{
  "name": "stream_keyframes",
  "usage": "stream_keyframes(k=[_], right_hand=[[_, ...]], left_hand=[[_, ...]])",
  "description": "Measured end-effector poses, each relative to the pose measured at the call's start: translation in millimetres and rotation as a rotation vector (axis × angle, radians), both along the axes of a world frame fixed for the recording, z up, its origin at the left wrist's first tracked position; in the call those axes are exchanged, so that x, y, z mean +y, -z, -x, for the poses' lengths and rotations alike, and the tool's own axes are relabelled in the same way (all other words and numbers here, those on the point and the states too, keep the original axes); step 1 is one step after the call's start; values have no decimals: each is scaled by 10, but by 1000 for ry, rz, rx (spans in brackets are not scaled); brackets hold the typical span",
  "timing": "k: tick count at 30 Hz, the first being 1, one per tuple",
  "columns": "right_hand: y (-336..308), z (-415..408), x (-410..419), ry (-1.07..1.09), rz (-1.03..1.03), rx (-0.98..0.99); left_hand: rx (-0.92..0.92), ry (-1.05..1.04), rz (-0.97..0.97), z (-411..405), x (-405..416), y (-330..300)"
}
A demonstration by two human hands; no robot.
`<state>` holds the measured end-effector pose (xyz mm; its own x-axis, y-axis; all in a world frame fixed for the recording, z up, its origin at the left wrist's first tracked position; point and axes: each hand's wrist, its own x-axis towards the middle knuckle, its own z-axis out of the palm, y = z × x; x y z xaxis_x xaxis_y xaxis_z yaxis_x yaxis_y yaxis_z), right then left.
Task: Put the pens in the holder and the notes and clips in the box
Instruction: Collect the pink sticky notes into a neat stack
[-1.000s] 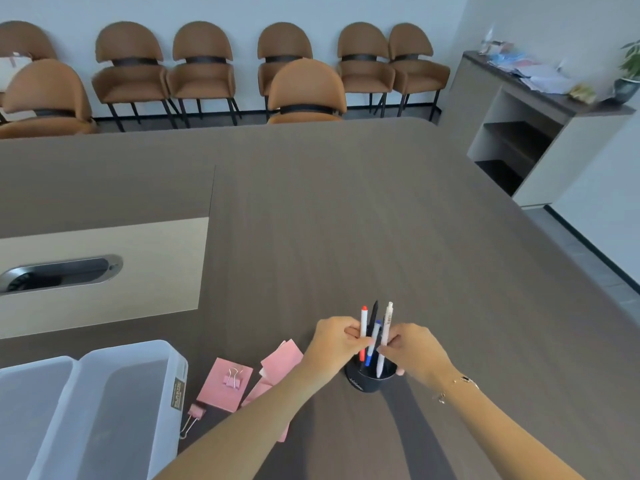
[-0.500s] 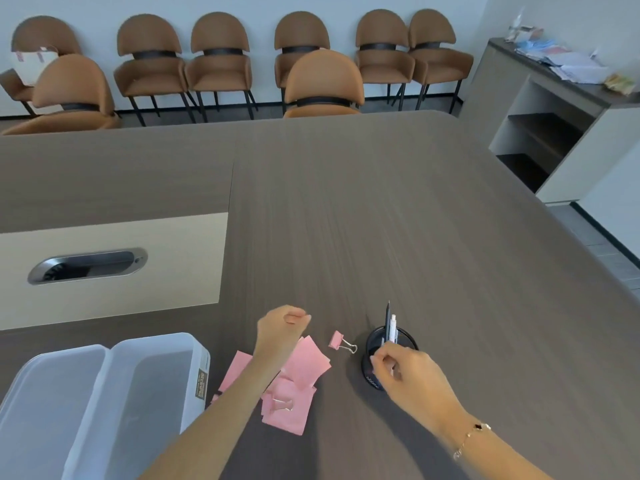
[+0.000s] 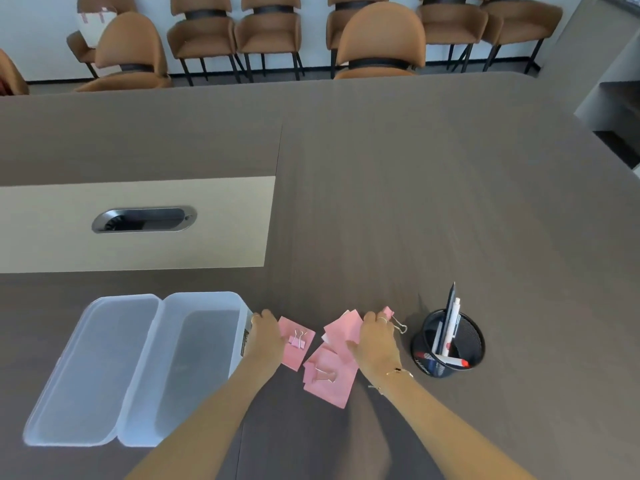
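Note:
Several pens [image 3: 449, 323] stand in the black mesh holder [image 3: 465, 344] at the right. Pink notes [image 3: 330, 379] lie scattered between my hands, one pink clip [image 3: 298, 341] on the left note [image 3: 292, 356], another [image 3: 323, 375] on the lower notes, a third [image 3: 396, 322] beside my right fingers. The translucent box [image 3: 194, 368] stands open at the left, its lid [image 3: 93, 372] beside it. My left hand [image 3: 265, 336] rests against the box's right wall. My right hand [image 3: 375, 341] lies flat on the upper notes, fingers spread.
A beige inset panel with a metal cable port [image 3: 143, 220] lies beyond the box. Brown chairs [image 3: 379, 43] line the table's far edge and the wall. A grey cabinet [image 3: 613, 98] stands off the right side.
My right hand left the pen holder and moved left onto the notes. My left hand moved left to the box's side. The view tilted down and shifted left.

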<state>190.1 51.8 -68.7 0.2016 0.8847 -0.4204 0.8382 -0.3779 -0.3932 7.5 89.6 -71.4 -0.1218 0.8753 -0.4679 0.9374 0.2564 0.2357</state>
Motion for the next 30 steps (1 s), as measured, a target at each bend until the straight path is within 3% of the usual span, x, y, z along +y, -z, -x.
stream_keyframes(k=[9,15,17,21,24,27,30], right_hand=[[51,10,150,113,92,-85],[82,-11,145,93,96,-122],[108,-6,120,113,88,-16],[61,-106,70,282,54,412],[19,-210,-71,292,96,652],[65,-231,-220,208,186,630],[11,-208,-247,302,88,584]], left_hand=[[-143,-148,33,23,117,101],[-137,-78,33,43,95,91],[-158,-78,22,37,85,60],[-206,-88,38,25,89,-39],[-230,-77,14,55,107,-113],[-268,-77,-18,79,131,-206],[-295,-53,-77,112,162,-295]])
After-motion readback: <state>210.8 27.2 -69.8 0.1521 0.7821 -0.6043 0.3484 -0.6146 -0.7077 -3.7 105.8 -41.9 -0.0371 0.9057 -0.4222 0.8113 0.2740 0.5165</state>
